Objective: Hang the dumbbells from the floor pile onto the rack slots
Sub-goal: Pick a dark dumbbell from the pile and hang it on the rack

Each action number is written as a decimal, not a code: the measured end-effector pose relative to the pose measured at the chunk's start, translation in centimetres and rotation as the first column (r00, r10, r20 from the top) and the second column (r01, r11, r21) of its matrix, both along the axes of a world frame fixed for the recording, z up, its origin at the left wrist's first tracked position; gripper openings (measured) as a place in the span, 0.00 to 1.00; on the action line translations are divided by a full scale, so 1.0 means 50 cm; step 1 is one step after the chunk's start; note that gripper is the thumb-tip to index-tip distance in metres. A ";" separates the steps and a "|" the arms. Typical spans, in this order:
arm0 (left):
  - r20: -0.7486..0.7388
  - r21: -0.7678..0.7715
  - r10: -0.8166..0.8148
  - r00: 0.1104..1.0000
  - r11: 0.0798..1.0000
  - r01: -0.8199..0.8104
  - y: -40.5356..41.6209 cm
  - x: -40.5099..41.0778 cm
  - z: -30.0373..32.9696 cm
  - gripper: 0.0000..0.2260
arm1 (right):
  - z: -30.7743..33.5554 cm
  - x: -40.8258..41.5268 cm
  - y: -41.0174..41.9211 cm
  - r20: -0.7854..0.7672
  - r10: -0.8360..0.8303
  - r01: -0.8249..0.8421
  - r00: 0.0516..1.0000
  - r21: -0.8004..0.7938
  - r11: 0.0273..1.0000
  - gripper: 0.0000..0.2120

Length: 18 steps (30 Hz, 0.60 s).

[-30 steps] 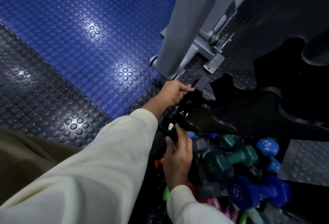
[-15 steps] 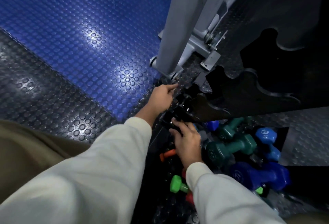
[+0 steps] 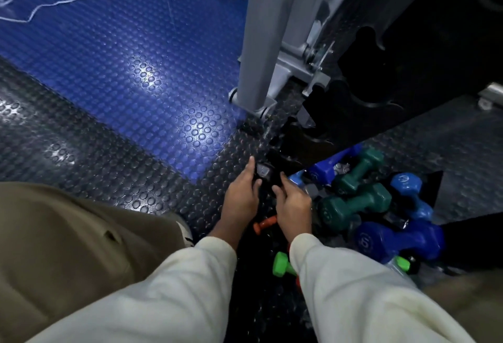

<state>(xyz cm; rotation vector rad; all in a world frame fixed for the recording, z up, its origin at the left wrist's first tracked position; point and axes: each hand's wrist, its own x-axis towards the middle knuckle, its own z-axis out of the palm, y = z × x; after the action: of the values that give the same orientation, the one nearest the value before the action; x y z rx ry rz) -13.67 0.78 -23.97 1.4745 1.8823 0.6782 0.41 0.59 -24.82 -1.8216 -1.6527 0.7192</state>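
The person crouches over the floor pile, both hands low at the foot of the black rack (image 3: 321, 135). The left hand (image 3: 241, 198) and the right hand (image 3: 292, 206) sit close together but apart, fingers reaching round a dark dumbbell (image 3: 263, 172) whose grey hexagonal end shows between them. Whether either hand truly grips it cannot be told; the fingers look loosely bent against it.

The dumbbell lies on the studded floor (image 3: 109, 152), just beside the rack's lowest scalloped slot, not yet seated in it. The rack slots in view look unfilled, though they are dark.

Most of the work appears to remain: the green dumbbells (image 3: 353, 205), the blue dumbbells (image 3: 397, 239), a small orange one (image 3: 265, 224) and a lime one (image 3: 281, 263) lie heaped on the floor to the right.
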 end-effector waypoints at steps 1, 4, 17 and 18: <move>-0.014 0.005 -0.017 1.000 1.000 0.017 0.002 -0.003 -0.001 0.29 | -0.004 -0.001 0.000 -0.012 0.009 -0.010 1.000 -0.008 1.000 0.19; -0.055 0.031 -0.045 0.997 0.998 0.047 0.009 -0.015 -0.010 0.28 | -0.015 -0.003 0.005 -0.080 -0.022 0.017 0.997 -0.068 0.998 0.20; -0.113 0.050 -0.057 0.992 0.997 0.063 0.019 -0.029 -0.021 0.27 | -0.014 -0.013 0.020 -0.138 -0.130 0.094 0.982 -0.242 0.966 0.19; -0.129 0.039 -0.060 0.990 0.997 0.066 0.020 -0.029 -0.020 0.27 | -0.009 -0.011 0.023 -0.144 -0.120 0.078 0.982 -0.270 0.960 0.19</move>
<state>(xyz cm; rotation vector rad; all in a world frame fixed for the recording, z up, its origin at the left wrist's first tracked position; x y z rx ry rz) -15.11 1.78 -24.99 1.6320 1.9181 0.6110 -0.15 1.76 -25.29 -1.9552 -1.4053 1.0529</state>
